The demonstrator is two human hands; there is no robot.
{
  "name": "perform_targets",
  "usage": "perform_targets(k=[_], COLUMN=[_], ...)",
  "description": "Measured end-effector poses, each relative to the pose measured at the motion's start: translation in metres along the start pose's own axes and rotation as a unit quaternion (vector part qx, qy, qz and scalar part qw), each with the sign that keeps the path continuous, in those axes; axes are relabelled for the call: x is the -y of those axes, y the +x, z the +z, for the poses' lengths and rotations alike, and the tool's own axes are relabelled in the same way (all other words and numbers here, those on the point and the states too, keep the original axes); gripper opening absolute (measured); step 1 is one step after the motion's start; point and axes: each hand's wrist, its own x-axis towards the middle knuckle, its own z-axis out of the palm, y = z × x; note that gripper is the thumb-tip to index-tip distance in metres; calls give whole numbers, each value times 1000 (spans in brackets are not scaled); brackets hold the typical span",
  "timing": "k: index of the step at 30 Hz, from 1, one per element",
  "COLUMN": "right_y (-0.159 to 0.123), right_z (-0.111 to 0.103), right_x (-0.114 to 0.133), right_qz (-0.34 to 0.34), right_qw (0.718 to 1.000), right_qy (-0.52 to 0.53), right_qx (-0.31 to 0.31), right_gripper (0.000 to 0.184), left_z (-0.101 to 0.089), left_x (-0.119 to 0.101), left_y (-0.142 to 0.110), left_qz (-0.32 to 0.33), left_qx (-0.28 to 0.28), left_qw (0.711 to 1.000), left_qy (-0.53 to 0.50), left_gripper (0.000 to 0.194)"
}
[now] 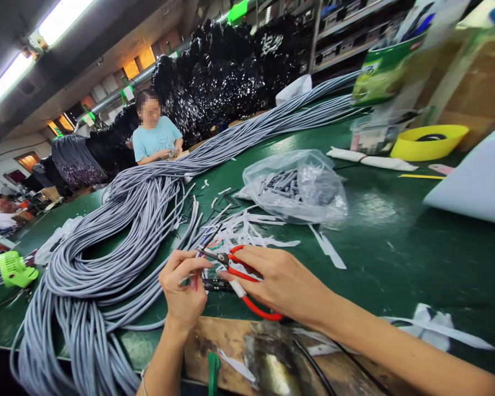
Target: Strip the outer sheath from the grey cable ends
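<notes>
My left hand (183,289) is closed in a pinch on the thin coloured wires (198,269) at the stripped end of a grey cable. My right hand (278,283) grips red-handled scissors (241,275), whose dark blades point left at those wires, just above the green table (396,247). A big bundle of long grey cables (119,231) curves from the far right across the table to the near left edge. White strips of cut sheath (251,228) lie scattered in front of my hands.
A clear plastic bag of grey cut pieces (297,187) lies behind the strips. A yellow bowl (427,142) and cardboard boxes (474,82) stand at right. A small green fan (14,269) sits at left. A person in a light blue shirt (154,137) works across the table.
</notes>
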Motion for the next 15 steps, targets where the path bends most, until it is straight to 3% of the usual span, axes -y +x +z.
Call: perform_targets(k=[4,8,11,13,15], right_y=[-1,1,7,14,19], right_z=[-2,-6,-13,-18,-23], right_x=[3,5,-1,-9,-18], right_qz=[-2,20,95,173,238], right_qw=[1000,1000,995,974,933], right_qy=[-3,15,-33,-109,-191], right_qx=[1,5,23,96,191], right_gripper=[38,51,50,43,37], left_z=[0,5,6,0,-16], left_x=[2,2,1,-4,-17], left_y=[-4,-3,3,4,-3], left_qz=[-28,-153,-271,-316,-338], left_qx=[16,11,-3,-10,-4], left_qw=[999,982,939,900,859], left_qy=[-38,-112,-211,-299,-385], left_gripper=[28,25,41,41,35])
